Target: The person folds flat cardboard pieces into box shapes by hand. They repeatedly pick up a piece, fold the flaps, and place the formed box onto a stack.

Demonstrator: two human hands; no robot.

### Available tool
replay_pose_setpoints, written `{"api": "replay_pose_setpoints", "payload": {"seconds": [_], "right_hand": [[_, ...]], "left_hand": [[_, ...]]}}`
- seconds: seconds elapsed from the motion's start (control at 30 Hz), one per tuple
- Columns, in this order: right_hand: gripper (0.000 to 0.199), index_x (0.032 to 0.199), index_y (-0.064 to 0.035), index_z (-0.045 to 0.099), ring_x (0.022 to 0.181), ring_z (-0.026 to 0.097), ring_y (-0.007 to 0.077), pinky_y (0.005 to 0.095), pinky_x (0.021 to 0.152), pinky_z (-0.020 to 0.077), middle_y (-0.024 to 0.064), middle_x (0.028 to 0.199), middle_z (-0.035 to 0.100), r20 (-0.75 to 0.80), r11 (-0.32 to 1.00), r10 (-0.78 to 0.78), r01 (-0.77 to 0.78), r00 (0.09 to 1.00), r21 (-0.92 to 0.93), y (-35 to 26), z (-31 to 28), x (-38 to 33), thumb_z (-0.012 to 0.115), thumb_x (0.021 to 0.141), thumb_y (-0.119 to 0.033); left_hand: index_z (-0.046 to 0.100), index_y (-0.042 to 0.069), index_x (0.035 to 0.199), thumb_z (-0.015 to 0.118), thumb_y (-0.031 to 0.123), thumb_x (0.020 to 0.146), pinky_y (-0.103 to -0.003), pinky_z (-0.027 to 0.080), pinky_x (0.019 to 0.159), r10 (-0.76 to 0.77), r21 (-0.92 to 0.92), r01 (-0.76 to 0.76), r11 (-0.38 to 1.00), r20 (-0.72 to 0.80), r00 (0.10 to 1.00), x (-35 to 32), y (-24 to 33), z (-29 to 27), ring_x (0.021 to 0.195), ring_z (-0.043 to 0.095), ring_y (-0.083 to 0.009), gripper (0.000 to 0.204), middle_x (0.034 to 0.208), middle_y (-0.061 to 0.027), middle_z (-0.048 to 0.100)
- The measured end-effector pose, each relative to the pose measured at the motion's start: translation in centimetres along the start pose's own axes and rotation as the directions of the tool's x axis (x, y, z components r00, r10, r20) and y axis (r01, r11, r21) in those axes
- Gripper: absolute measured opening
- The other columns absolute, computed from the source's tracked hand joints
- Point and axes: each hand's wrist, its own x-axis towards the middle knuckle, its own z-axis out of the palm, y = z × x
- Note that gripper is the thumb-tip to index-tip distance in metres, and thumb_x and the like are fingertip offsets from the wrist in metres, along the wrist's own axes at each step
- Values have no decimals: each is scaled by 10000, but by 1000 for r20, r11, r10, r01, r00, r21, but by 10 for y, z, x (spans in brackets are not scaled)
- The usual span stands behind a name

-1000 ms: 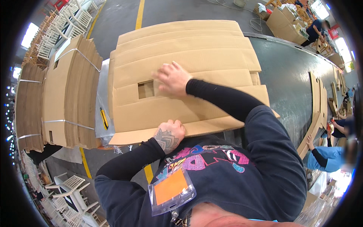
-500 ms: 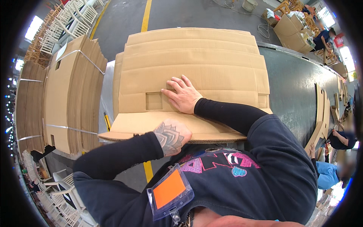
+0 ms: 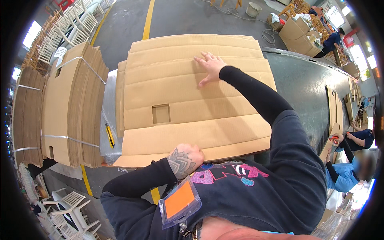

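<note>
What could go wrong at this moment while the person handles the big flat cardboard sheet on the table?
1. The cardboard sheet overhangs the table's near edge where the left hand grips it; it might bend or slide off.
2. The right hand lies flat on the far part, so sliding along an edge may cut the fingers.
3. The yellow utility knife lies right beside the sheet and could be knocked to the floor.

left hand: fingers curl under near edge of cardboard sheet, out of sight | surface: mostly covered by the sheet | yellow knife: partly tucked under sheet's left edge
</note>
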Motion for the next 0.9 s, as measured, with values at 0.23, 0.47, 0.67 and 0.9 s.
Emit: {"api": "replay_pose_setpoints", "payload": {"seconds": [0.23, 0.47, 0.67, 0.9], "right_hand": [[593, 1442, -161, 499, 1350, 400, 359, 509, 1151, 297, 177, 1381, 477, -277, 938, -318, 344, 907, 50, -63, 41, -14, 548, 960, -503], [580, 1392, -137, 539, 1161, 471, 327, 466, 1027, 363, 158, 1192, 516, -312, 925, -359, 379, 880, 4, -63, 36, -11, 586, 909, -454], [438, 1166, -109, 594, 1071, 506, 293, 470, 961, 372, 136, 1072, 545, -341, 887, -416, 459, 843, 53, -53, 36, 4, 576, 903, -460], [442, 1200, -127, 592, 1132, 507, 306, 560, 1109, 300, 135, 1092, 548, -410, 870, -414, 486, 813, 85, -55, 45, -8, 623, 874, -424]], "left_hand": [[646, 42, 871, 635, 172, 760, -404, 560, 624, 17, -19, -16, 1000, 55, 998, 7, 0, -25, 713, 677, -302, 172, 867, -131, 655], [657, 29, 839, 638, 186, 745, -373, 537, 572, -212, 241, 200, 950, 25, 977, -10, 18, 1, 700, 659, -245, 184, 766, -93, 621], [651, 14, 892, 640, 164, 720, -373, 534, 678, -286, 138, 265, 954, 167, 944, 10, 15, -61, 779, 631, -269, 228, 821, -112, 640], [637, 17, 855, 675, 97, 636, -405, 539, 716, -368, 156, 335, 929, 312, 876, 55, 16, -171, 797, 634, -310, 237, 840, -129, 652]]}}
